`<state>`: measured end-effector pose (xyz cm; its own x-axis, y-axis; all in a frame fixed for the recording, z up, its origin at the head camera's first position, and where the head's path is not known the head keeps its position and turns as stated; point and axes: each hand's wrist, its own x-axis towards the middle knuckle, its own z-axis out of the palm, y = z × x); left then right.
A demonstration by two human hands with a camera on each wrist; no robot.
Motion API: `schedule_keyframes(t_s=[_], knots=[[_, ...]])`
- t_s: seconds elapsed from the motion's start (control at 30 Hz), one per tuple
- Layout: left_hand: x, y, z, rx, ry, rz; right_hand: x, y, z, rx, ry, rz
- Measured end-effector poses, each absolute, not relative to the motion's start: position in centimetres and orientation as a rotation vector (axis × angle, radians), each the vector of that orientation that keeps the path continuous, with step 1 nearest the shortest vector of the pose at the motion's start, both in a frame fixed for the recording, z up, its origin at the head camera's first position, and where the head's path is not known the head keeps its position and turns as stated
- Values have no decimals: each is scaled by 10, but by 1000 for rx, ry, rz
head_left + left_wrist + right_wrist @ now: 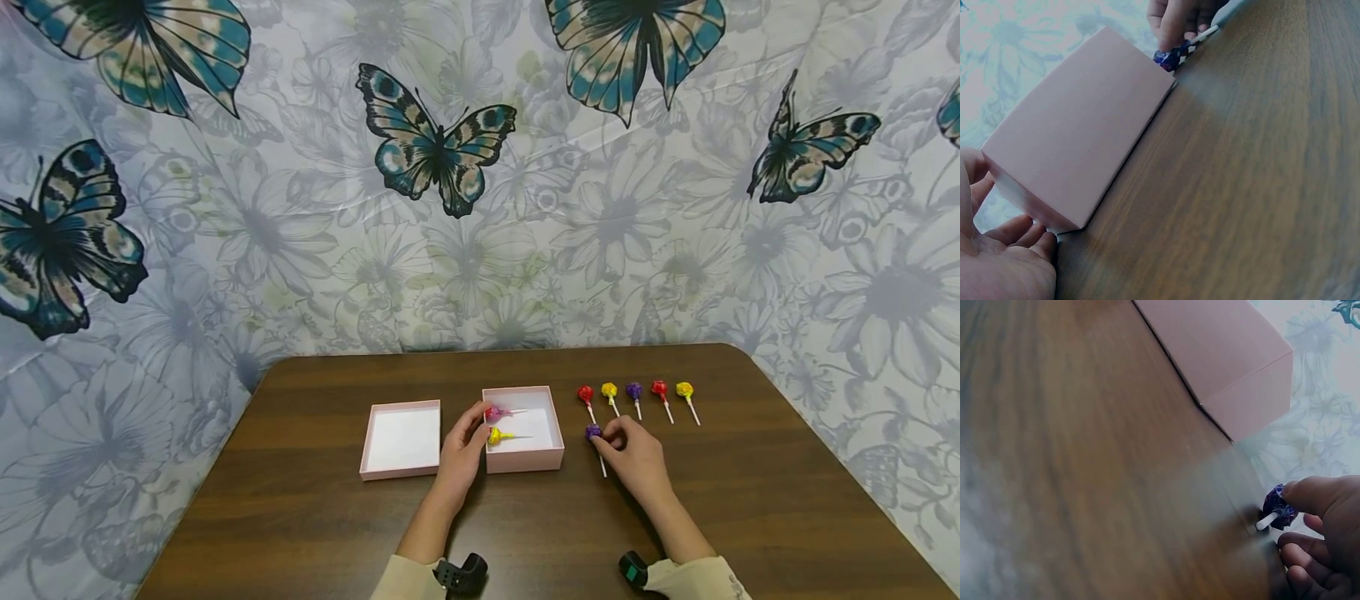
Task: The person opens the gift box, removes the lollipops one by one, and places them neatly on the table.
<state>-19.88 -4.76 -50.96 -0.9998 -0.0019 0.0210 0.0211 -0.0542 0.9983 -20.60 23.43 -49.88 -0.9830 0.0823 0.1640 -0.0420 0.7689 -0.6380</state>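
My right hand (639, 460) pinches a purple-wrapped lollipop (593, 432) by its candy end, its white stick pointing toward me. The right wrist view shows the same lollipop (1280, 509) between thumb and finger, low over the table. My left hand (461, 460) holds the left wall of an open pink box (525, 463), fingers along its side and at the rim. Inside the box, a pink lollipop (495, 412) and a yellow lollipop (498, 436) lie with sticks to the right. The left wrist view shows the box's pink outer wall (1079, 131).
Left of the box lies its pink-edged lid (401, 442), white inside up. Behind my right hand is a row of lollipops: red (586, 394), yellow (609, 390), purple (634, 391), red (659, 388) and yellow (684, 390). A butterfly-print cloth (465, 275) hangs behind the brown table (300, 517).
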Motion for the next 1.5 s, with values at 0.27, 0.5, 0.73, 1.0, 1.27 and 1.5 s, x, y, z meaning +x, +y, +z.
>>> schedule_keyframes(t_s=[0.27, 0.5, 0.73, 1.0, 1.27, 1.5], knots=[[-199, -48, -511, -9, -2183, -2248, -209, 234, -502, 132, -2738, 945], [-199, -47, -510, -4, -2189, -2249, -207, 238, -500, 176, -2753, 928], [-200, -47, -510, -21, -2182, -2257, -206, 241, -498, 147, -2787, 931], [-200, -48, -510, -10, -2195, -2234, -208, 241, -498, 118, -2818, 957], [-200, -48, -510, -28, -2202, -2217, -208, 241, -496, 113, -2815, 972], [-200, -48, -510, 4, -2221, -2213, -206, 239, -494, 54, -2743, 975]])
